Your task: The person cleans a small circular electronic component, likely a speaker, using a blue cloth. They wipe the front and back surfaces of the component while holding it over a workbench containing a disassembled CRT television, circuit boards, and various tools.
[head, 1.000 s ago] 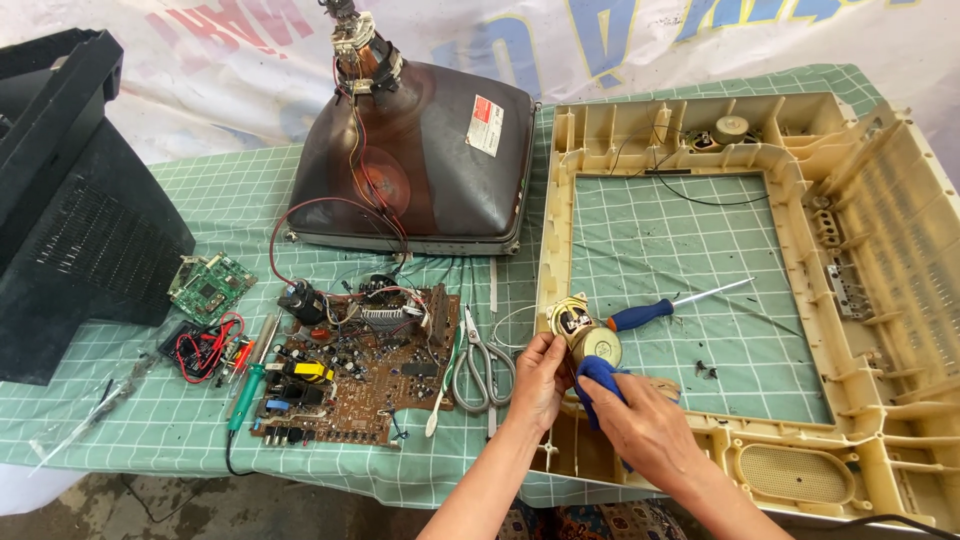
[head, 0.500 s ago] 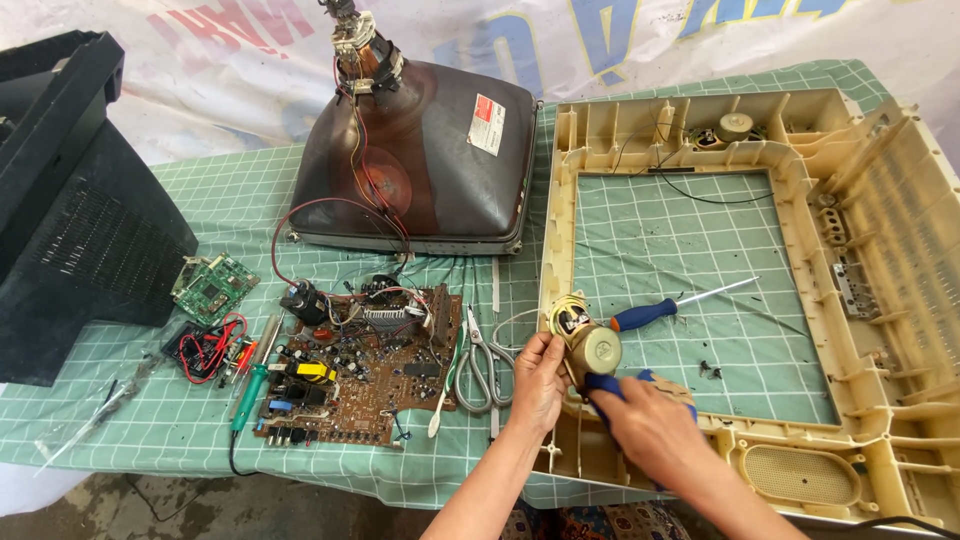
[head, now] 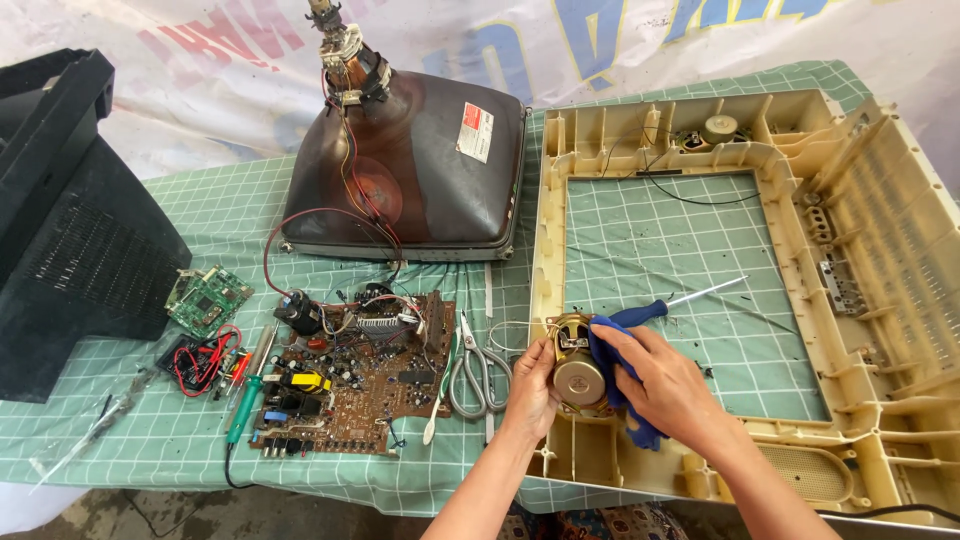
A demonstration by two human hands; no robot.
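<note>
Left hand (head: 530,392) cupped round the left side of a small round speaker (head: 577,368), fingers curled on its rim, firm hold. Right hand (head: 668,385) partly closed, pressing a blue cloth (head: 615,372) against the speaker's right side and back; cloth hangs below the palm. Speaker sits at the lower left corner of the beige TV front frame (head: 900,300), about 6 o'clock in the scene, resting against the frame's edge.

Just beyond the hands, at 1 o'clock from the speaker: blue-handled screwdriver (head: 665,304) lying on the green grid mat (head: 650,240) inside the frame opening, shaft pointing right.

At 9 o'clock from the speaker: grey scissors (head: 475,365) flat on the surface, then a brown circuit board (head: 350,385) with wires, then a green-handled soldering iron (head: 245,400).

Further left, a small green board (head: 205,298) and a red-and-black wire bundle (head: 205,358).

Far, 11 o'clock: picture tube (head: 430,170) face down, neck up. Far left at 9 o'clock: black TV back shell (head: 70,220). Second speaker (head: 715,128) mounted at the frame's top, 1 o'clock.
</note>
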